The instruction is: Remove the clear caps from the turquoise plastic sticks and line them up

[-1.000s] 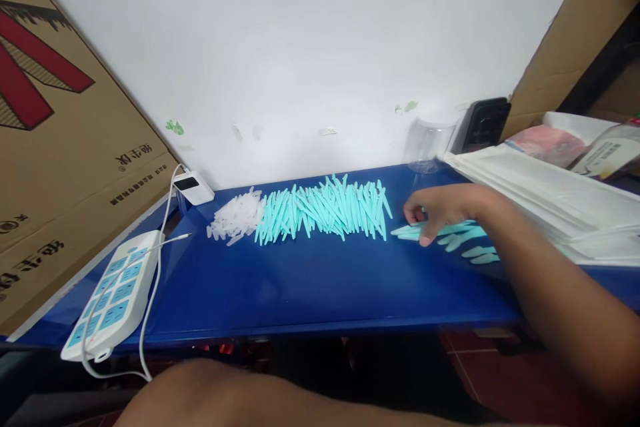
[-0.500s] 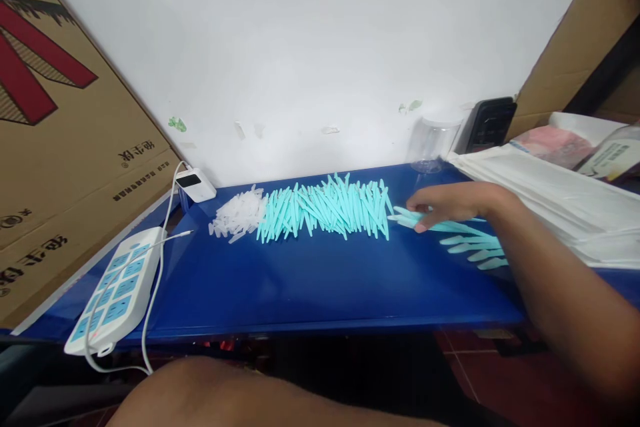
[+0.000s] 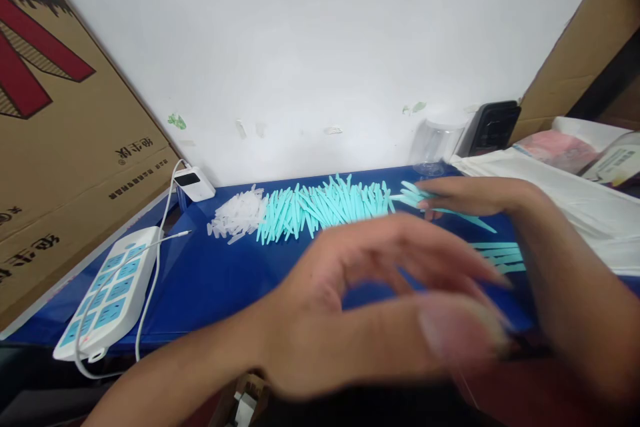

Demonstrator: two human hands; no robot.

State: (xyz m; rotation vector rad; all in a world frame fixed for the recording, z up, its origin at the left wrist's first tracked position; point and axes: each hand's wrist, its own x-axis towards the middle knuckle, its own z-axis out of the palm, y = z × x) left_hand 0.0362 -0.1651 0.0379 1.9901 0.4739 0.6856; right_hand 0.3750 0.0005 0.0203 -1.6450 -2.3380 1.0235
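My left hand [image 3: 380, 300] is close to the camera, blurred, over the front of the blue table [image 3: 225, 293]. Its thumb and curled fingers are apart, with nothing visible between them. Farther back, the fingers of my right hand [image 3: 450, 195] are closed on a few slim turquoise plastic sticks [image 3: 411, 195], whose ends stick out on both sides. To the left lies a long row of similar turquoise sticks [image 3: 325, 203], partly behind my left hand. A heap of small translucent white plastic pieces [image 3: 239, 213] adjoins it. Several more sticks [image 3: 500, 256] lie by my right forearm.
A white power strip [image 3: 107, 293] with cables and a small white device [image 3: 195, 185] are at left, beside a large cardboard box [image 3: 75, 147]. Against the wall stand a clear jar [image 3: 435, 143] and a black device [image 3: 494, 125]. White bags [image 3: 560, 193] are stacked at right.
My left hand has come up from below into the front of the view. My right hand has shifted slightly right and back, along with the sticks at its fingers.
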